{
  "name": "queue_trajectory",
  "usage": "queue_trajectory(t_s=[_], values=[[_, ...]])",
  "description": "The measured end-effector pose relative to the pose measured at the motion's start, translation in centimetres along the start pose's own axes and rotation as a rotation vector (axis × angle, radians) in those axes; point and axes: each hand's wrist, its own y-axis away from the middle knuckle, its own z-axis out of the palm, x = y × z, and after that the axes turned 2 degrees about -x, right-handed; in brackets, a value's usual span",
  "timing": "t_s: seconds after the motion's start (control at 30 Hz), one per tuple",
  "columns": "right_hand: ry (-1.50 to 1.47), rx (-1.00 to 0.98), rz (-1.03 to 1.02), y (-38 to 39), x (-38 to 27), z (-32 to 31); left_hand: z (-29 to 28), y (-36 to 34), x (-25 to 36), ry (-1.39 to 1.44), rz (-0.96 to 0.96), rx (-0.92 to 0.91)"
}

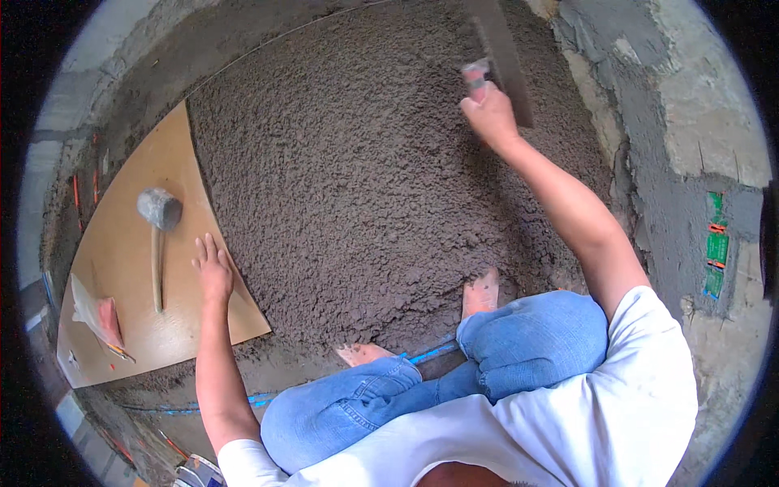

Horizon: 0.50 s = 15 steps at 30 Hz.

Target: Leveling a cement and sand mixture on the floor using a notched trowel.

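Note:
My right hand is wrapped round the pinkish-red handle of a long flat trowel, at the far right of a bed of rough grey mortar. The blade is blurred by motion, and I cannot tell whether it touches the mortar. My left hand lies on the beige tile at the left, near its right edge, fingers spread and holding nothing. A mallet with a grey head and wooden handle rests on that tile, apart from my left hand. The tile borders the mortar's left side.
A clear plastic bag with something pinkish-red lies on the tile's left part. Green electrical boxes sit in the rough right wall. Blue pipe runs by my bare feet. A bucket stands at lower left.

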Motion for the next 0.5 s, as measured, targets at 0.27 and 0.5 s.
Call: queue_trajectory(t_s=[0.27,0.5], values=[[-0.084,-0.034,-0.029,-0.6,-0.1,0.6,0.4,-0.7,-0.1,0.012,0.026,0.051],[-0.055,-0.186,0.050,0.4,-1.8,-0.1,0.0,0.0,-0.6,0.013,0.006,0.016]])
